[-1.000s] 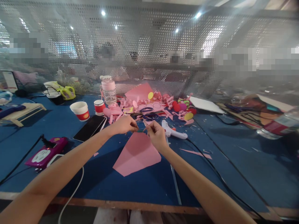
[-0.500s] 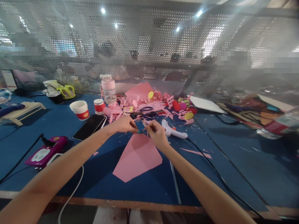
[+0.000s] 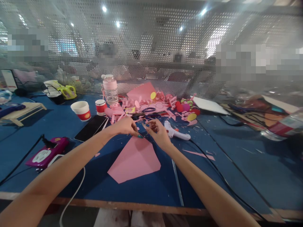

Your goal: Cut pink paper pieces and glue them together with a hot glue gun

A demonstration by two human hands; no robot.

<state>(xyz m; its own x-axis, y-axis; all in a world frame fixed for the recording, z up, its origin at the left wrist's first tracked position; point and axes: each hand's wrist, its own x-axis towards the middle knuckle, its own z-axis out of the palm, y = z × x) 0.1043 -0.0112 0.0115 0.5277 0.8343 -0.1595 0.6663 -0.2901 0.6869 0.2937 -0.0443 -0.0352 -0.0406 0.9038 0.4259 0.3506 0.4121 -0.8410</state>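
**Still at the bench: fingers part over a pink sheet**

Now the two hands sit close together above the far tip of the pink sheet [image 3: 134, 159], which lies flat on the blue table [image 3: 236, 170]. The left hand [image 3: 125, 126] is pinched shut on a small teal bit [image 3: 140, 136] at its fingertips; what that bit is cannot be made out. The right hand [image 3: 158, 132] has loosened since half a second ago, when its fingers met the left hand's at the same small piece: they now spread, palm turned up, gripping nothing that can be seen. The sheet has also slid a little toward the left and nearer the table's front edge. Judged from this, the small piece has passed wholly to the left hand, and the right is free.

Room is tight beyond the hands. Scissors [image 3: 151, 117] and a heap of pink scraps [image 3: 142, 107] lie just behind the fingers, and a white glue gun [image 3: 176, 133] rests just beside the right hand, its black cord [image 3: 213, 170] running back toward the near edge. A phone [image 3: 91, 127] lies near the left forearm, with two paper cups [image 3: 81, 111] behind it and a magenta device [image 3: 46, 154] well to the left. Open table lies on the near side, around and below the sheet, and to the right of the cord. A perforated screen [image 3: 151, 56] closes off the far edge.
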